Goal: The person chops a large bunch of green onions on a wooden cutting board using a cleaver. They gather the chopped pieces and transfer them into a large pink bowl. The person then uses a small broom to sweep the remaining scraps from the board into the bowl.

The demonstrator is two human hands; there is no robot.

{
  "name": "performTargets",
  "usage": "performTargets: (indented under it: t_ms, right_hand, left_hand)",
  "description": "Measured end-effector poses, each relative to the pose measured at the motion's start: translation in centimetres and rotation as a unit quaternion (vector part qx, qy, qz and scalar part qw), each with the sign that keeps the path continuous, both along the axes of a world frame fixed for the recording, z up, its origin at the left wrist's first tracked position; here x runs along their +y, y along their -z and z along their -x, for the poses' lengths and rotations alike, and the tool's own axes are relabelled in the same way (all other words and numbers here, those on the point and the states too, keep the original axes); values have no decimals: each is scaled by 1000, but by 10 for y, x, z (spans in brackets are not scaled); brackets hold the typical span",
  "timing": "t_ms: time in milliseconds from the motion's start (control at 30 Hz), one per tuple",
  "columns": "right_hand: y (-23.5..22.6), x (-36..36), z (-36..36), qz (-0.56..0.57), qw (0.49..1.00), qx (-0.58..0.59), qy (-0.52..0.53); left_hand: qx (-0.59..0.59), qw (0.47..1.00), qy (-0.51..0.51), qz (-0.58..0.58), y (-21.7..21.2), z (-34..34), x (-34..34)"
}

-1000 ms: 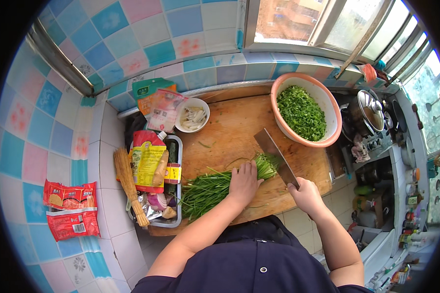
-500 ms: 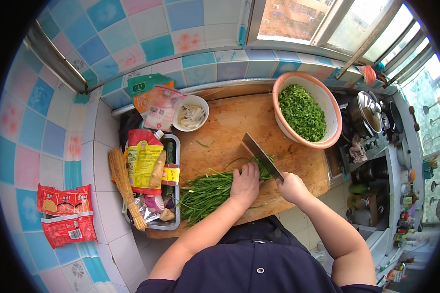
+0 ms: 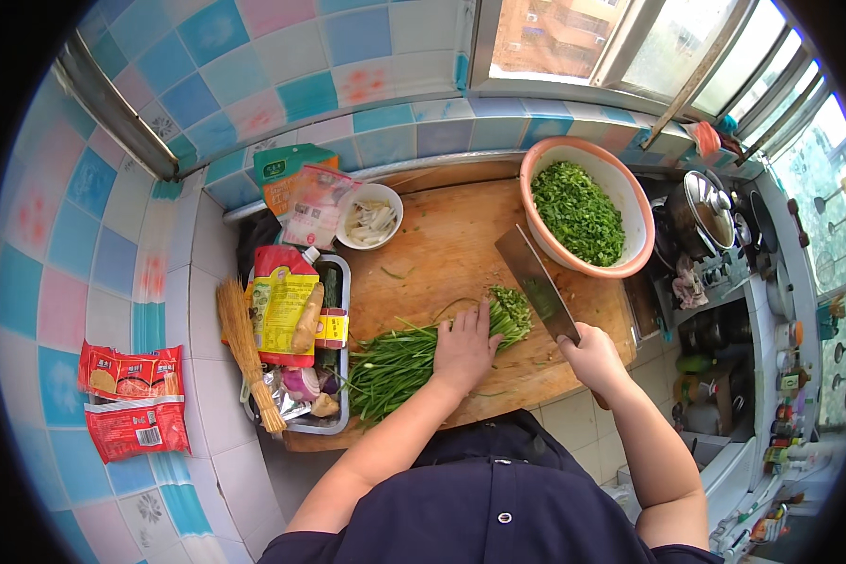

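Note:
A bunch of green chives [image 3: 399, 362] lies across the round wooden cutting board [image 3: 442, 244]. My left hand [image 3: 462, 346] presses flat on the bunch near its cut end [image 3: 509, 310]. My right hand [image 3: 592, 357] grips the handle of a cleaver [image 3: 536, 282], whose wide blade is lifted and angled just right of the cut end. A pink bowl [image 3: 634, 202] at the board's far right holds chopped greens.
A small white bowl [image 3: 369, 218] with pale slices sits at the board's back left. A metal tray [image 3: 338, 282] holds a yellow-red pouch, ginger and onion. A straw brush [image 3: 246, 352] and red packets [image 3: 132, 399] lie left. A pot [image 3: 705, 211] stands right.
The cleaver went down onto the chives' end half a second ago and is now raised again, further right. My left hand stays on the bunch.

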State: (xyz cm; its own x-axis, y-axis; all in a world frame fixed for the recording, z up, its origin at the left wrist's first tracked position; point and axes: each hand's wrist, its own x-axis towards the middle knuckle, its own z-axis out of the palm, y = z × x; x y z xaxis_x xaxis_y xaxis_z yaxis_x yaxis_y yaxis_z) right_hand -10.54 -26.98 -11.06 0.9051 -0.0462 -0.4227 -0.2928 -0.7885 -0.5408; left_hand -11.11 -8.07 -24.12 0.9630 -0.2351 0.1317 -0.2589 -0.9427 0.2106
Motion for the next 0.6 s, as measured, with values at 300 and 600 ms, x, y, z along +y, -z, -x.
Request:
performTargets:
  t_ms: [300,600]
  right_hand:
    - [34,6,27,0,999,38,4]
    - [82,24,12,52,999,8,0]
  left_hand:
    - [-18,1000,-13,1,1,-1,-7]
    - [-19,1000,-10,17,4,0,-9]
